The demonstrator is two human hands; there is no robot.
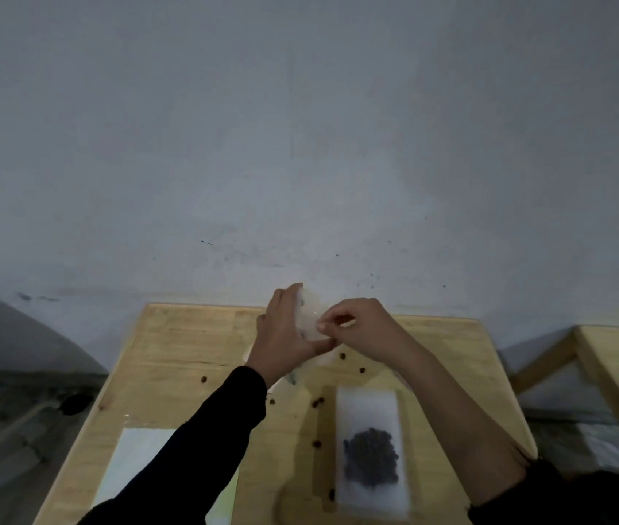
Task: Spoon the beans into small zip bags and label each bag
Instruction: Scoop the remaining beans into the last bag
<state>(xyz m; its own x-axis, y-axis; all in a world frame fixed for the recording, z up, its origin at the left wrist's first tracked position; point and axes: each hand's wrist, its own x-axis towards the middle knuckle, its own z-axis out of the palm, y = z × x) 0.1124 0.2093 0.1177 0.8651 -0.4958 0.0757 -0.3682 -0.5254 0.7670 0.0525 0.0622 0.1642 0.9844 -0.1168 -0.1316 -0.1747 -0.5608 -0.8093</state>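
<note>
Lying nearest on the bench (186, 335), a filled zip bag (370, 418) is showing a dark clump of beans (371, 458) at its near end. A pale sheet (137, 460) is sitting near-left and stray beans (317, 444) are lying around. Farther out, the left hand (285, 335) is holding a small clear bag (309, 316) off the bench, its grip wrapping one side. The right hand (361, 327) is pinching the other edge, grip narrow. Probably working the zip, opening or sealing, cannot tell which. Next move is likely needing a steady pinch along the strip; no spoon is showing.

Left hand (284, 332), right hand (361, 327), pinch grips
</note>
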